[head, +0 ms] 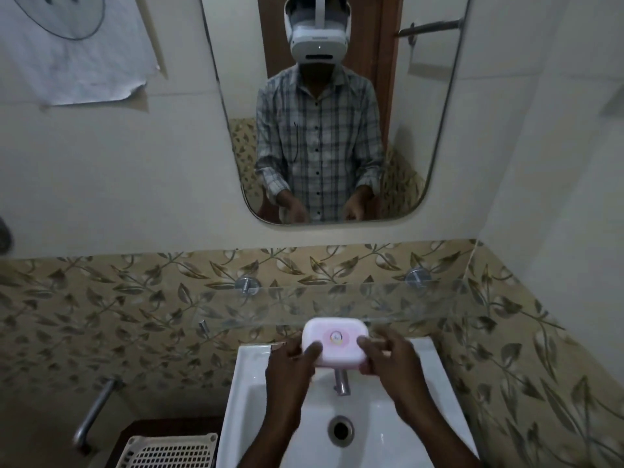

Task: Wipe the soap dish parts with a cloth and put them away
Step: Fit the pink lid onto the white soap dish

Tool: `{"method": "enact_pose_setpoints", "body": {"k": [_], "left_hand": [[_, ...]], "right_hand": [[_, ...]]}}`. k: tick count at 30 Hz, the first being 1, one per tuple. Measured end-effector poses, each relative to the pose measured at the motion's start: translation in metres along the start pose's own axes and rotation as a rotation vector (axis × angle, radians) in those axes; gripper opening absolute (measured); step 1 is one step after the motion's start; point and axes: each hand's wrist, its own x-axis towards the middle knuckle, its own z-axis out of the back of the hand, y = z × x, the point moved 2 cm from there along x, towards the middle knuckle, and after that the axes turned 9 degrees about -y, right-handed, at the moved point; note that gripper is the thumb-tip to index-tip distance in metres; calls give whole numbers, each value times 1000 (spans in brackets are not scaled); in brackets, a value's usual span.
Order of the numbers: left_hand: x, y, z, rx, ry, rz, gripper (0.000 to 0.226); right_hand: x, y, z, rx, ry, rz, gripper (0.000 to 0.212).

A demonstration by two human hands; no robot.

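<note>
A closed white-and-pink soap dish (335,341) with a small round emblem on its lid is held above the back of the white sink (250,396), just in front of the glass shelf (337,304). My left hand (293,366) grips its left end, thumb on the lid. My right hand (388,358) grips its right end with curled fingers. No cloth is in view.
A metal tap (341,383) stands under the dish, the drain (341,430) below it. A mirror (418,106) hangs above the shelf. A white perforated basket (172,452) sits at the lower left beside a metal pipe (96,412). Leaf-patterned tiles line the wall.
</note>
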Motion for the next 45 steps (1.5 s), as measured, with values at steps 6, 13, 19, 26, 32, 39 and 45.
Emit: {"method": "enact_pose_setpoints", "body": {"k": [6, 13, 19, 26, 32, 39, 45], "left_hand": [[54, -76, -26, 197, -56, -187, 28], [87, -77, -48, 330, -64, -110, 47], [96, -74, -52, 406, -67, -147, 50], [86, -78, -51, 425, -63, -214, 53], [59, -64, -11, 177, -401, -339, 39], [51, 41, 51, 153, -554, -139, 25], [45, 102, 69, 375, -391, 15, 21]], "right_hand": [[50, 72, -17, -236, -188, 301, 19], [91, 72, -36, -467, -168, 200, 25], [96, 59, -39, -450, -198, 192, 27], [95, 55, -36, -356, -216, 220, 29], [58, 50, -23, -54, -376, 374, 17], [2, -63, -105, -348, 290, 241, 25], [22, -138, -170, -382, 179, -384, 69]]}}
